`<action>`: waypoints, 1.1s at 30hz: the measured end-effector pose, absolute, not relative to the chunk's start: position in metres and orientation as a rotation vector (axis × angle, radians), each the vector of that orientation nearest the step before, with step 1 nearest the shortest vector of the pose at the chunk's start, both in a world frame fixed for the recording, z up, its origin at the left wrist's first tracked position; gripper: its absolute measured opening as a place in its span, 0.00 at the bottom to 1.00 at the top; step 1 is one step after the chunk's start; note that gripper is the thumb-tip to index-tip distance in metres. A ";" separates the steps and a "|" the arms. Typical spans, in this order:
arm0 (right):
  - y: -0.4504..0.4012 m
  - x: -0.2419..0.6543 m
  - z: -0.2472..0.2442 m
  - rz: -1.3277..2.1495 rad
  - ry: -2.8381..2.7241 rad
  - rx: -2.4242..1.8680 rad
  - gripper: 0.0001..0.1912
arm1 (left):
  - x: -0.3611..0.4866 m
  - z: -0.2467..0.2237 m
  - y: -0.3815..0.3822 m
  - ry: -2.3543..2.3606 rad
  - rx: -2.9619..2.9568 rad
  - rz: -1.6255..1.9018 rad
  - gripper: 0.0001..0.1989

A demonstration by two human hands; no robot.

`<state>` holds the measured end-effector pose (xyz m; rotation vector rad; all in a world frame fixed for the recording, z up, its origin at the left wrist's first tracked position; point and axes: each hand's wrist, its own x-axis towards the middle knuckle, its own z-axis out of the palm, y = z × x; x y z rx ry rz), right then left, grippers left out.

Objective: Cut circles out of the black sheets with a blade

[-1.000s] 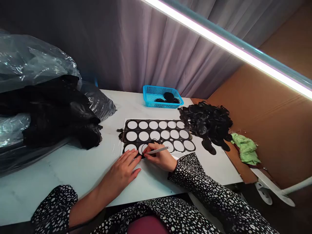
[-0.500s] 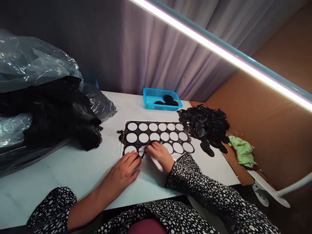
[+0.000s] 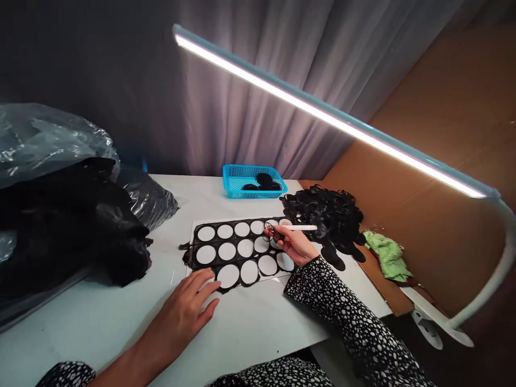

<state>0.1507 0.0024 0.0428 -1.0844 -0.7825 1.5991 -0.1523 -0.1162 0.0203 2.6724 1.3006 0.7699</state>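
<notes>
Straight to the middle of the clock, spotting a flat black sheet (image 3: 216, 243) patterned with three rows of white circles (image 3: 228, 276), laid on a smooth white table (image 3: 250, 328). Gripping a slim white pen-like tool (image 3: 304, 228) in the right hand (image 3: 297, 244), thumb and fingers pinched together, right over the sheet's one-to-three o'clock side! Pointing the tool's inner end towards nine, the outer towards three. Seeing thin black strands (image 3: 275, 235) at those fingertips, but can't tell whether pinched or merely brushed. Down to seven, finding the left hand (image 3: 189, 301) loose and part-spread, grasping nothing, fingertips over the sheet's near corner; can't tell how firmly pressed. Up to twelve, well apart from both hands, meeting a bright blue perforated plastic basket (image 3: 232, 187), loaded with round black pieces (image 3: 265, 180). Swinging to two for a tangled heap of glossy black strips (image 3: 326, 215), just beside the sheet's far corner. On to three, catching a crumpled light-green cloth (image 3: 387, 258). Across to nine for bulky black sheeting (image 3: 80, 209), then ten for crinkled clear plastic (image 3: 56, 129). Overhead, eleven to two, taking in a long lit tube lamp (image 3: 322, 114), slanting before a pleated grey curtain (image 3: 258, 123).
</notes>
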 end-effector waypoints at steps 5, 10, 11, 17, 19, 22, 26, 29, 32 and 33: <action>0.005 0.137 0.051 1.903 -0.329 -0.744 0.07 | -0.153 0.013 -0.074 1.246 2.822 0.781 0.17; 0.007 0.120 0.049 1.935 -0.565 -0.607 0.11 | -0.148 -0.004 -0.061 1.262 2.967 0.810 0.19; 0.006 0.113 0.046 1.890 -0.706 -0.670 0.12 | -0.147 -0.005 -0.063 1.268 2.962 0.801 0.20; -0.007 0.076 0.020 1.431 -1.639 -0.982 0.12 | -0.142 -0.002 -0.073 1.288 2.917 0.686 0.19; -0.012 0.072 0.018 1.378 -1.774 -0.998 0.11 | -0.142 -0.003 -0.073 1.300 2.907 0.680 0.18; -0.015 0.071 0.020 1.314 -1.871 -1.020 0.10 | -0.142 -0.007 -0.074 1.287 2.895 0.688 0.19; -0.014 0.072 0.021 1.167 -1.996 -1.043 0.11 | -0.143 -0.009 -0.076 1.287 2.852 0.733 0.19; -0.018 0.071 0.017 1.000 -2.113 -1.067 0.10 | -0.144 -0.009 -0.077 1.280 2.811 0.743 0.19; -0.029 0.067 0.011 0.679 -2.343 -1.064 0.03 | -0.148 -0.008 -0.078 1.280 2.754 0.723 0.20; -0.032 0.065 0.009 0.536 -2.452 -1.037 0.01 | -0.149 -0.008 -0.078 1.278 2.737 0.714 0.20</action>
